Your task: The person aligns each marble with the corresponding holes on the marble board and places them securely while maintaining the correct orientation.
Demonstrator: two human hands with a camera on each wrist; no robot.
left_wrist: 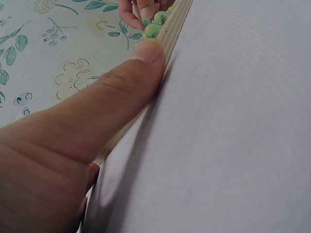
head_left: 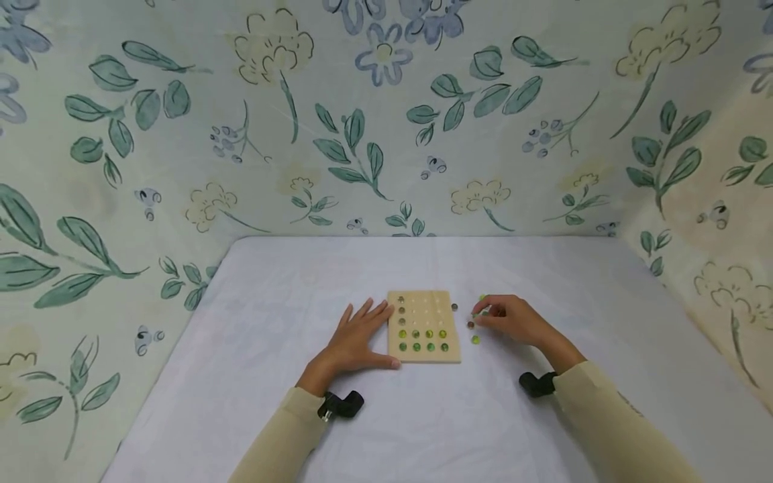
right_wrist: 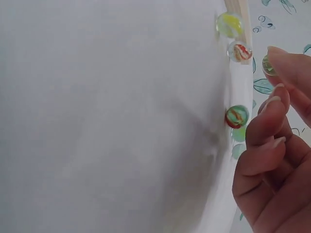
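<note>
A square wooden board (head_left: 430, 357) with marbles set in hollows lies on the table. Green and yellow marbles (head_left: 416, 334) fill its two nearest rows, and darker ones (head_left: 401, 310) run up its left column. My left hand (head_left: 356, 342) spreads along the board's left side, its thumb (left_wrist: 116, 87) stretched against the near edge. To the right of the board, my right hand (head_left: 513, 320) pinches a green marble (right_wrist: 268, 65) between thumb and finger. Below that hand in the right wrist view sit a green-and-red marble (right_wrist: 237, 116), a red-streaked one (right_wrist: 240, 51) and a yellow one (right_wrist: 230, 24).
A white cloth (head_left: 290, 282) covers the table. Another dark marble (head_left: 454, 306) lies by the board's right edge, and a green one (head_left: 482, 297) shows just beyond the right hand. Flower-patterned fabric (head_left: 362, 134) hangs behind the table and at both sides.
</note>
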